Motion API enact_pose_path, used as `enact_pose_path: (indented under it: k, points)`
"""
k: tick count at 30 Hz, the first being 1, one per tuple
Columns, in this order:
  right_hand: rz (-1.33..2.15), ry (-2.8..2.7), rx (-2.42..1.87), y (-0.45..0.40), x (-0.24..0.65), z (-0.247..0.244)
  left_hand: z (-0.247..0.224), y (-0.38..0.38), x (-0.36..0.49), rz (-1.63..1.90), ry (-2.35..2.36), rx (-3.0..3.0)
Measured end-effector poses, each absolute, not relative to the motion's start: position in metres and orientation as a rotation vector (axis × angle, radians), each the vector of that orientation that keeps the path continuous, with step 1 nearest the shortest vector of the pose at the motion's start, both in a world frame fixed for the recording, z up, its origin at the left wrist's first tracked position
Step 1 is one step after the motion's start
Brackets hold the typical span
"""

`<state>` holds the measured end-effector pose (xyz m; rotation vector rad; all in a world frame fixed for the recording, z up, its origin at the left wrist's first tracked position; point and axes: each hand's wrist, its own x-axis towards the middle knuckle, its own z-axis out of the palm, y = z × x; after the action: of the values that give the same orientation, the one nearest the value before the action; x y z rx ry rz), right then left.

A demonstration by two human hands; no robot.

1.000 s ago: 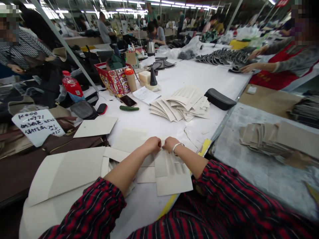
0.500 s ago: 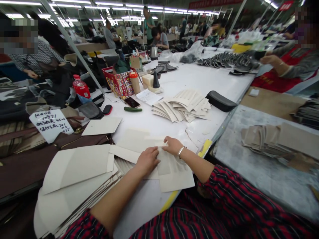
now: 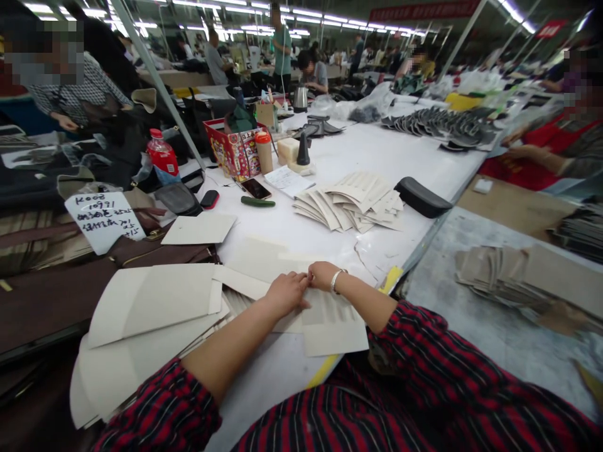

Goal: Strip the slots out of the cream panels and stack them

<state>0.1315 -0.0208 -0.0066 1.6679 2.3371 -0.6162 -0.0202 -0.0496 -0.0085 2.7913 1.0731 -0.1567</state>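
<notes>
My left hand (image 3: 286,294) rests on pale card pieces at the near edge of the white table, its fingers together and pressed down. Touching it on the right is my right hand (image 3: 323,276), fingers curled in a pinch, a silver bracelet at the wrist. Whatever lies between the fingertips is too small to make out. Under and in front of the hands is a pale rectangular card (image 3: 335,336). To the left lies a stack of large curved cards (image 3: 155,304), and a fanned pile of cards (image 3: 360,198) sits farther back.
A black case (image 3: 423,196), a green cucumber (image 3: 257,201), a phone (image 3: 255,189) and a red patterned box (image 3: 235,150) stand beyond the hands. A red-capped bottle (image 3: 162,157) is at left. Across the table at right, a person in a red apron handles dark pieces.
My right hand has moved slightly left against my left hand and its fingers have curled in. The whole view has shifted a little. The person at right has lowered their hands.
</notes>
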Motion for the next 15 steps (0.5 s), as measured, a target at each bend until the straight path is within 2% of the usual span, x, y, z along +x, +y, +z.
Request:
enact_pose_path:
  k: [6,12,15]
  points:
    - [-0.478,2.448,1.862,-0.05,0.13,0.006,-0.017,-0.057,-0.03,-0.073,1.066,2.74]
    - [-0.88,2.571,1.502,-0.142,0.14,0.018,-0.014,-0.063,-0.029,-0.105,1.096,2.737]
    - [-0.861,2.598,1.653,-0.164,0.145,0.017,-0.01,-0.063,-0.025,-0.123,1.109,2.736]
